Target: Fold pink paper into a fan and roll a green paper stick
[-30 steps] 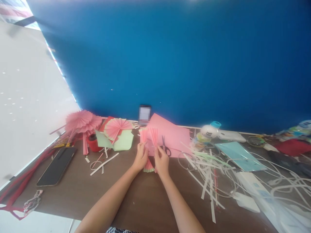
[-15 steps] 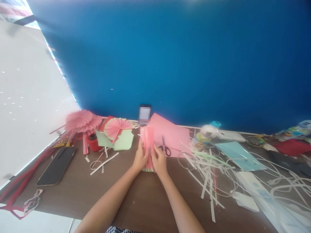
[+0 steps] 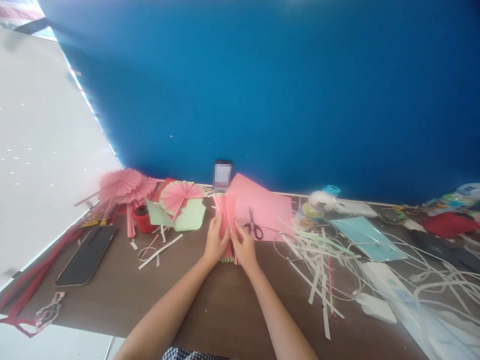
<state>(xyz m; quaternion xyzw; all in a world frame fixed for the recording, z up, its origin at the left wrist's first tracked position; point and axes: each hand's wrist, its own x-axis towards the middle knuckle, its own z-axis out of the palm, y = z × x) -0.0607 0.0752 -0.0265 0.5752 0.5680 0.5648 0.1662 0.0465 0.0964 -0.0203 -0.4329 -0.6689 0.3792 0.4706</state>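
Observation:
Between my two hands is a strip of pink pleated paper [image 3: 225, 207], with narrow folds running away from me and pale green showing at its near end. My left hand [image 3: 216, 241] grips its left side, fingers curled. On the other side, my right hand [image 3: 242, 245] pinches the right edge with thumb and fingers. A pair of dark-handled scissors [image 3: 253, 227] lies just right of my right hand, on flat pink paper sheets [image 3: 273, 210]. The undersides of the pleats are hidden.
At left are a pink paper fan [image 3: 182, 197] on green paper [image 3: 193, 216], a red roll [image 3: 142, 219] and a phone [image 3: 87, 256]. Paper strips [image 3: 317, 262], a glue bottle [image 3: 318, 200], a blue packet [image 3: 369, 239] and tangled white cables [image 3: 446, 290] fill the right side.
The pleats have shifted: more narrow folds now show by my left hand, and a smoother pink section lies toward my right hand. Both hands stay in nearly the same place.

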